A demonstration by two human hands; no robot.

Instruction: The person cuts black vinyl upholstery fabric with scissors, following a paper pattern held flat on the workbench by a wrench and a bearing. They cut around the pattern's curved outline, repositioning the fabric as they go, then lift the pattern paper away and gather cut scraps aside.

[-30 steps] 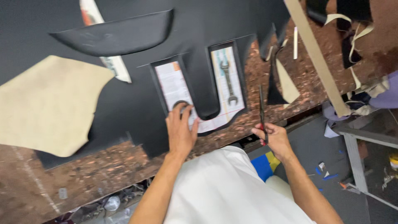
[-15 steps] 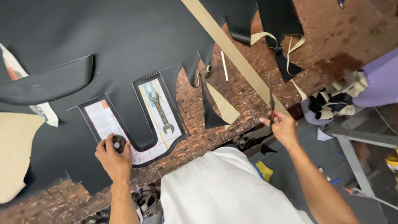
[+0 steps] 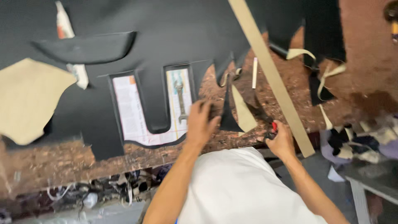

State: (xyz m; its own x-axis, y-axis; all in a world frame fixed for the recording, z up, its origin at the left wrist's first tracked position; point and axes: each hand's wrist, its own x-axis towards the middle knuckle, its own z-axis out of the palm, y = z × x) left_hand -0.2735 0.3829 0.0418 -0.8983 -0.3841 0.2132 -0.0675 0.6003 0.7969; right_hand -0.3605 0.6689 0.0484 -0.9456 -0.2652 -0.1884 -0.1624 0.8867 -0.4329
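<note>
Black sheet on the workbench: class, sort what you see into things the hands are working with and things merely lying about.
In use:
- black sheet
- left hand, pressing the sheet's edge
- right hand, holding a red-handled tool

Lying about:
- spanner on printed paper
- tan hide piece
- long tan strip
- scraps

Both bare forearms reach up and away from the person's body toward the front edge of the bench. The left hand (image 3: 202, 121) lies palm down just past that edge, fingers spread and slightly curled, wrist straight. The right hand (image 3: 281, 141) sits near the same edge, further right, curled into a closed grip with knuckles up. The hands stay apart, elbows bent close to the torso.
</note>
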